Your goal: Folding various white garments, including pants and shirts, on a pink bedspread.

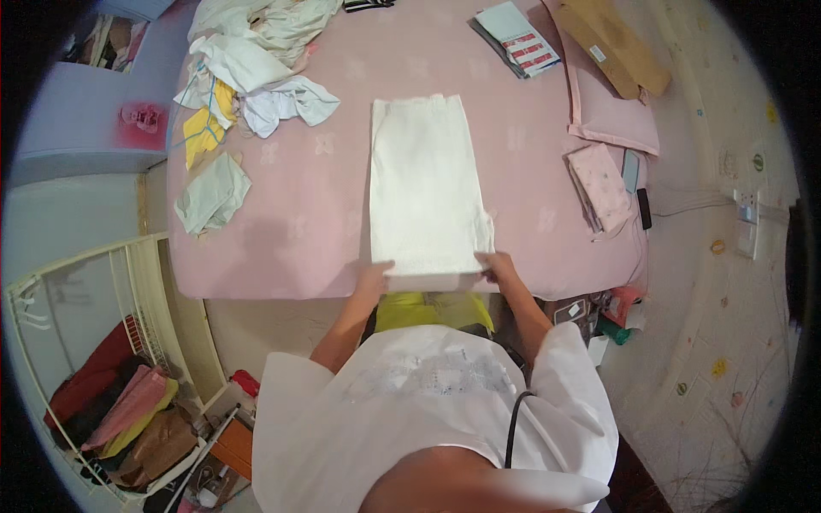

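Note:
White trousers (425, 184), folded lengthwise, lie flat on the pink bedsheet (308, 197), with the leg ends pointing away from me. A small bulge shows on their right edge near the close end. My left hand (375, 278) is closed on the near left corner, slightly blurred. At the near right corner my right hand (496, 267) also grips the cloth, fingers bent round its edge. The near edge is pulled fairly straight between both hands, close to the bed's front edge.
A heap of white clothes (256, 64) fills the far left, with a folded pale garment (214, 195) nearer. At the right lie a folded pink cloth (601, 188), a phone (644, 209), a pillow (611, 120) and a cardboard box (611, 47). A white rack (128, 256) stands lower left.

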Tool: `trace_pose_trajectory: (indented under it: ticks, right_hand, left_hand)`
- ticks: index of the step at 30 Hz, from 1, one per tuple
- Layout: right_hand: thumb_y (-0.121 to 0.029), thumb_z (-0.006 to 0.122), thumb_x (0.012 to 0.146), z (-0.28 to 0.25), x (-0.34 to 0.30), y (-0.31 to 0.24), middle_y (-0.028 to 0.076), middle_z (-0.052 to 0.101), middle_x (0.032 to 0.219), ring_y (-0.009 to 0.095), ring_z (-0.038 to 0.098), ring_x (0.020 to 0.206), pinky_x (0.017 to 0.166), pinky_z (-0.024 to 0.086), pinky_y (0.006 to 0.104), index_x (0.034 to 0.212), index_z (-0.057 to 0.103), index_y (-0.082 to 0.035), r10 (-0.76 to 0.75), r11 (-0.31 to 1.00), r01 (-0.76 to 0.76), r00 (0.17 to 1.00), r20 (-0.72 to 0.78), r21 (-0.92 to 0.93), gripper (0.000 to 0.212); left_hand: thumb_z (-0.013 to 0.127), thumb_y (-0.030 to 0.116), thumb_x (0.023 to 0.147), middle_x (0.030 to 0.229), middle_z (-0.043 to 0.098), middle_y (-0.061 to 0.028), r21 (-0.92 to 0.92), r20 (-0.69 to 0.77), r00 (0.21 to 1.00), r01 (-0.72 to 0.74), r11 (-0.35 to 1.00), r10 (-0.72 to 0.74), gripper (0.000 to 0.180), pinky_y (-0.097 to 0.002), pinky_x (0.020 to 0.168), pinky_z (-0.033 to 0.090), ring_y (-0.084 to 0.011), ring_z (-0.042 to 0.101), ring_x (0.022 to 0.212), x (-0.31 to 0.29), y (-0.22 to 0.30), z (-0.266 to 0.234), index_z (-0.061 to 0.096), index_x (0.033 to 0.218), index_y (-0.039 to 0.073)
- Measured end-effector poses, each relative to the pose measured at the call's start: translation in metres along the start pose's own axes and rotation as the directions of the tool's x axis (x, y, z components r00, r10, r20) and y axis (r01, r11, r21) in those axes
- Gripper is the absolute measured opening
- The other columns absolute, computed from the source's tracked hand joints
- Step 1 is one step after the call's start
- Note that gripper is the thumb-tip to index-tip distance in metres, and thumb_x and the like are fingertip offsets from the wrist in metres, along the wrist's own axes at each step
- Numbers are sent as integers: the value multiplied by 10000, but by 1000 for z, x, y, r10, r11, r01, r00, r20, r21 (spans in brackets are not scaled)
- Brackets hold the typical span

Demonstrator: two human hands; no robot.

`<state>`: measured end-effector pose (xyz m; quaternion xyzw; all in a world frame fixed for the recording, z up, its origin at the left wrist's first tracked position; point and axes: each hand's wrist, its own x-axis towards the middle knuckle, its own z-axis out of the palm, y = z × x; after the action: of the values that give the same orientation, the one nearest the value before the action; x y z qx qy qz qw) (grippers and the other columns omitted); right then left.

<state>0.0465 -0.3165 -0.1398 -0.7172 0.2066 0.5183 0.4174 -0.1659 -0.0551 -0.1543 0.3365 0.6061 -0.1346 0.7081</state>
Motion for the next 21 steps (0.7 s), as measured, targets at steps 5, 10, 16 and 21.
trace_pose_trajectory:
  ticks: [5, 10, 16, 21]
  right_hand:
    - [-340, 724, 809, -21, -49, 18, 62, 683, 869, 198, 633, 756, 666, 476, 327, 1052, 688, -59, 130, 982, -115, 987, 96, -147, 373]
    - [-356, 636, 864, -30, -24, -47, 65, 684, 834, 167, 630, 703, 620, 466, 308, 1068, 676, -57, 47, 990, -34, 995, 89, -138, 364]
    - [-343, 554, 912, 6, 6, -184, -3, 559, 609, 114, 540, 538, 492, 393, 253, 773, 573, -137, -79, 954, 40, 990, 120, 296, 250]
    - [-323, 517, 922, 20, 85, -229, -12, 535, 567, 99, 501, 463, 401, 319, 246, 762, 577, -116, -105, 887, 39, 987, 118, 460, 268]
  left_hand:
    - [668, 282, 896, 995, 624, -69, -41, 144, 970, 206, 978, -198, 352, -324, 774, 491, -208, 583, 870, -79, -11, -8, 609, 1154, 49]
    - [622, 292, 921, 1019, 626, -86, -404, 299, 952, 193, 894, -71, 359, -374, 832, 490, -237, 605, 938, -43, 17, -6, 537, 1201, 84]
    - [545, 306, 931, 1034, 630, -125, -535, 187, 982, 129, 835, -32, 283, -394, 843, 450, -285, 603, 1010, 1, 151, 54, 571, 1043, 48]
    - [512, 289, 928, 1090, 627, -131, -649, 121, 983, -27, 760, 138, 302, -393, 829, 464, -294, 597, 1073, 47, 221, 86, 554, 1067, 25]
